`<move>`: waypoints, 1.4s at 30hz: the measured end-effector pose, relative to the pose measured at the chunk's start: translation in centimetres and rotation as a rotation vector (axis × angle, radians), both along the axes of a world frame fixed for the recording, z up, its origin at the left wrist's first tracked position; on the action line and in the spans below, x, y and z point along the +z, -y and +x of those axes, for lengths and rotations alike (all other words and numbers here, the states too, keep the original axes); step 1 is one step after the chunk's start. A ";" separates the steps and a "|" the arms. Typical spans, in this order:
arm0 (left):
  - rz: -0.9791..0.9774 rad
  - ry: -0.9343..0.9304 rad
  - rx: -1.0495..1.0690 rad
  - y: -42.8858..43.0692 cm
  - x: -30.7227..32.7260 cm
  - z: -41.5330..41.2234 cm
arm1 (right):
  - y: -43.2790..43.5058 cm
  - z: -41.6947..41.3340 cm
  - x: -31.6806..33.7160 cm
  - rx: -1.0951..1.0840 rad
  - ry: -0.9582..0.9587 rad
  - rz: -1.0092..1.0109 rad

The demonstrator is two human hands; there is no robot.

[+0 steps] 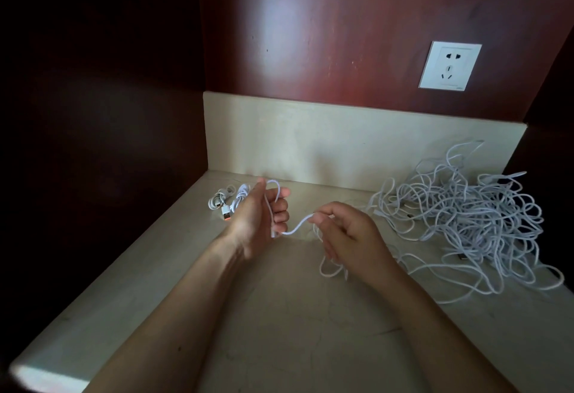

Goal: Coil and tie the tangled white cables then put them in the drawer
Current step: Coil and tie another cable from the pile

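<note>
Single white cable [297, 224] mid-coil above the worktop [279, 330]. The left hand [261, 221], palm turned inward, has its fingers curled round a first loop that rises over the fingertips. The right hand [344, 237] pinches the same cable between thumb and forefinger. The free strand runs left to right between the two hands, sagging a little toward the left. Its slack trails below and behind the right hand toward the tangled pile [472, 224], which lies at the worktop's right rear edge, nearer the right hand. Two finished coils [230, 201] lie near the rear left corner, just beyond the left hand. Judged next: the right hand carries the strand leftward over the left hand, drawing slack from the right. No drawer is in view.
</note>
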State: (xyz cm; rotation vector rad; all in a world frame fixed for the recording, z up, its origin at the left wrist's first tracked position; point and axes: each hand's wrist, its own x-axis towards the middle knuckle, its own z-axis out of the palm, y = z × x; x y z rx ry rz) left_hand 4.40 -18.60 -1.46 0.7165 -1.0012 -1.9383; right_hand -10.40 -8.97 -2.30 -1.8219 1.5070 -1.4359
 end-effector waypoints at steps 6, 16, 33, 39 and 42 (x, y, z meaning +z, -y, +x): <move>0.001 0.143 0.022 -0.1 -0.5 -0.7 | -0.2 0.5 0.5 0.156 0.165 0.087; -0.116 0.459 -0.551 -2.8 -0.8 -1.2 | 0.1 0.1 0.0 0.031 -0.001 -0.088; -0.360 0.578 -0.542 -4.4 -0.3 -1.2 | 0.8 -0.6 0.0 -0.034 0.329 -0.032; -0.292 0.329 -0.638 -3.9 0.7 -0.3 | 0.3 -0.5 1.1 -0.061 0.460 0.053; -0.375 0.301 -0.608 -4.1 0.4 -0.4 | 0.2 -0.4 1.2 -0.082 0.467 0.050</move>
